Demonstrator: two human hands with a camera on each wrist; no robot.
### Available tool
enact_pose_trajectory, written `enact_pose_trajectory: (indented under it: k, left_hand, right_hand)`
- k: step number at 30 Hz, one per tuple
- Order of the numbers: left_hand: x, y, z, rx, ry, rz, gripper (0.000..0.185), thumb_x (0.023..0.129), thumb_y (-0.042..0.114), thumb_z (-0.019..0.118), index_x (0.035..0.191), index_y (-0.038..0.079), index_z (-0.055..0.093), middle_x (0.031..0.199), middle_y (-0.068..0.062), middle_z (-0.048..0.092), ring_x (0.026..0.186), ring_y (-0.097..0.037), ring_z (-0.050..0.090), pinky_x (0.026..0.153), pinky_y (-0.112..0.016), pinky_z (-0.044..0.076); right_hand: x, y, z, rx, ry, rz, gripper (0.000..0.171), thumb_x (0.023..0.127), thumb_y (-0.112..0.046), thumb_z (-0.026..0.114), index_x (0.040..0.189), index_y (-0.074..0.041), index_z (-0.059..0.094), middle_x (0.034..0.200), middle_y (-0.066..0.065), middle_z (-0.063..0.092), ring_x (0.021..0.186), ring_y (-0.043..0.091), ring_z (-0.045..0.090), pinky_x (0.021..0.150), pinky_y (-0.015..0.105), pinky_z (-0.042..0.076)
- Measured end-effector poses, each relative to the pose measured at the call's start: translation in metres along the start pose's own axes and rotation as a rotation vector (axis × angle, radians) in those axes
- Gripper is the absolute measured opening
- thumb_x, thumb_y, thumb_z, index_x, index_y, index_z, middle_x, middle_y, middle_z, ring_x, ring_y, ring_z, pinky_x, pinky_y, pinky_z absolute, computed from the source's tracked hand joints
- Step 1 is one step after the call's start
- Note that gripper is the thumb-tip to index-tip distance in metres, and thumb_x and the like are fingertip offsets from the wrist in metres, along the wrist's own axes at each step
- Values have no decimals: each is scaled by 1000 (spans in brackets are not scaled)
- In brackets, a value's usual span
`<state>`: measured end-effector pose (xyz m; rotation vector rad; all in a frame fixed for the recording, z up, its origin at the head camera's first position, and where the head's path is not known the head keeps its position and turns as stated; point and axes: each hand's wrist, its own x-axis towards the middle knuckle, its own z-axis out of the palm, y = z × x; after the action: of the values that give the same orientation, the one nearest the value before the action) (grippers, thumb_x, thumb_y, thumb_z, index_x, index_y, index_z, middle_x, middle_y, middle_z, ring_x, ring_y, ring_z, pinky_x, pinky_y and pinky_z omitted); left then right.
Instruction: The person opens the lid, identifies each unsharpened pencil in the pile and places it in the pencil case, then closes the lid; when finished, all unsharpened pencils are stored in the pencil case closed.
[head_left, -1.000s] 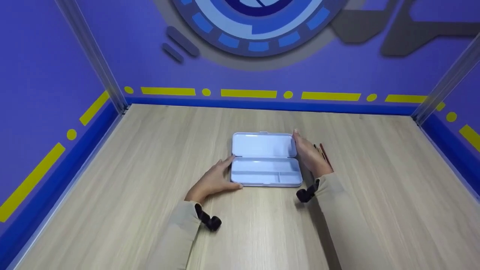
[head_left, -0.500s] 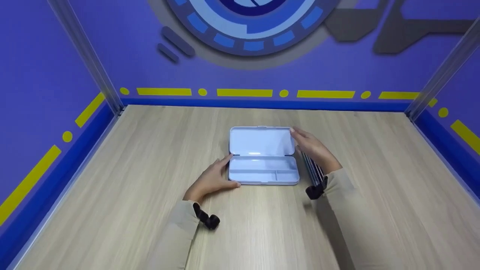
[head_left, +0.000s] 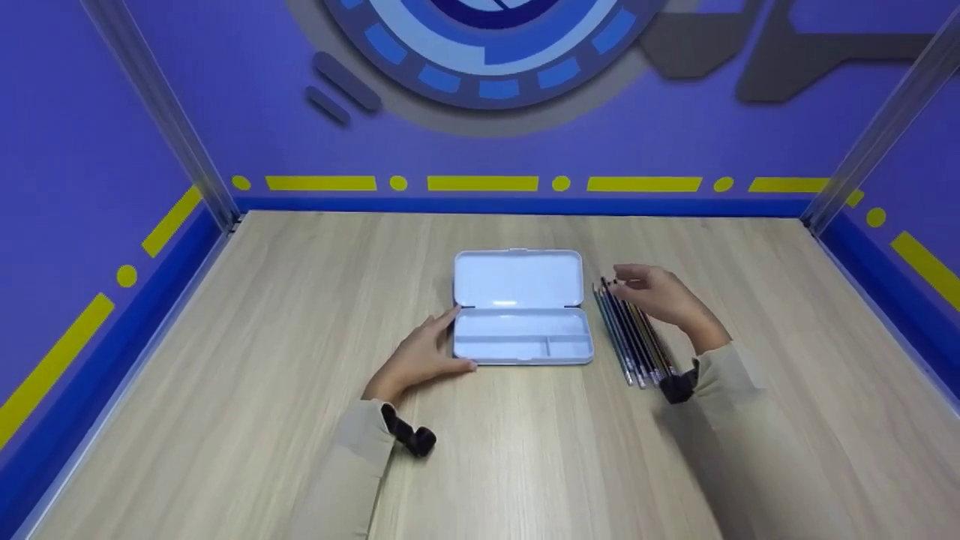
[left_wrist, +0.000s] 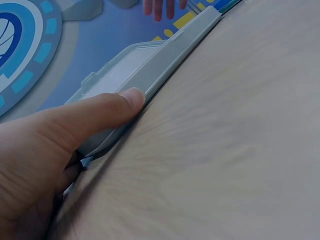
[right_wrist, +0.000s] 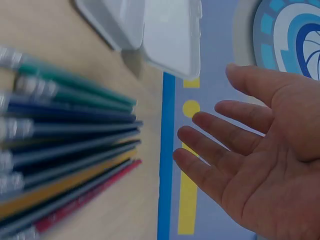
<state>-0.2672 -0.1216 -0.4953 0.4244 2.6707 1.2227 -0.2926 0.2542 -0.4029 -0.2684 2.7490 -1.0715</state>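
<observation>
A pale blue pencil case (head_left: 519,307) lies open on the wooden table (head_left: 300,315), lid flat toward the back wall. My left hand (head_left: 420,358) rests against its left end, thumb (left_wrist: 107,107) pressing the case's edge (left_wrist: 175,55). Several coloured pencils (head_left: 631,335) lie side by side just right of the case. My right hand (head_left: 660,296) hovers over the pencils' far ends with fingers loosely spread, holding nothing; the right wrist view shows its bare palm (right_wrist: 260,165) above the pencils (right_wrist: 65,145).
Blue-purple walls with yellow stripes (head_left: 480,182) enclose the table on three sides. Metal posts (head_left: 161,120) stand at the back corners. Black wrist camera mounts (head_left: 411,435) sit at both cuffs.
My right hand left the case's lid and moved right, uncovering the row of pencils. The left hand stayed at the case's left end.
</observation>
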Motion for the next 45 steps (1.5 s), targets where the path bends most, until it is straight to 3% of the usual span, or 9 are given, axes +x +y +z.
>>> enact_pose_trajectory:
  k: [5,11,20,28,32,37,45]
  left_hand:
    - [-1,-1,1,-6,1,5,102,69,49,83,152,27,28,156,-10,31,146,-39,16,117,-56,21]
    - [0,-2,2,-7,4,7,101,69,49,83,152,28,29,156,-10,31,146,-39,18,116,-57,22]
    - [0,-1,0,1,14,24,103,69,50,82,152,25,28,156,-8,33,145,-36,22,116,-53,23]
    - [0,-3,1,-3,19,36,102,68,49,83,152,26,29,155,-11,33,144,-35,27,116,-52,25]
    - [0,-3,1,-4,15,41,103,68,50,83,152,25,29,155,-10,34,144,-34,27,116,-52,26]
    - [0,-2,0,-10,7,37,104,69,50,83,153,25,28,156,-7,32,145,-34,23,117,-52,24]
    - [1,-4,1,-15,6,28,104,68,50,83,153,27,27,157,-9,30,146,-37,20,117,-53,21]
  right_hand:
    - [-9,17,-8,-77,26,-25,49,96,-18,58,136,8,47,129,30,56,117,44,56,96,53,49]
    - [-19,33,-13,-121,-12,7,49,94,-15,60,133,12,49,121,32,59,111,44,58,91,53,51]
    - [-21,51,-15,-144,-112,83,51,90,-16,65,129,14,51,113,30,63,93,28,66,80,42,55]
    - [-22,56,-14,-113,-134,151,49,89,-15,67,127,12,54,105,25,66,82,18,66,74,36,55]
    - [-23,59,-14,-118,-125,138,47,87,-13,69,125,11,56,104,25,65,81,17,64,71,33,53]
    - [-23,62,-14,-119,-119,119,46,87,-12,68,123,14,56,101,25,66,77,16,65,68,33,54]
    - [-21,61,-10,-64,-87,187,45,86,-9,69,122,14,56,100,26,66,71,14,67,65,32,57]
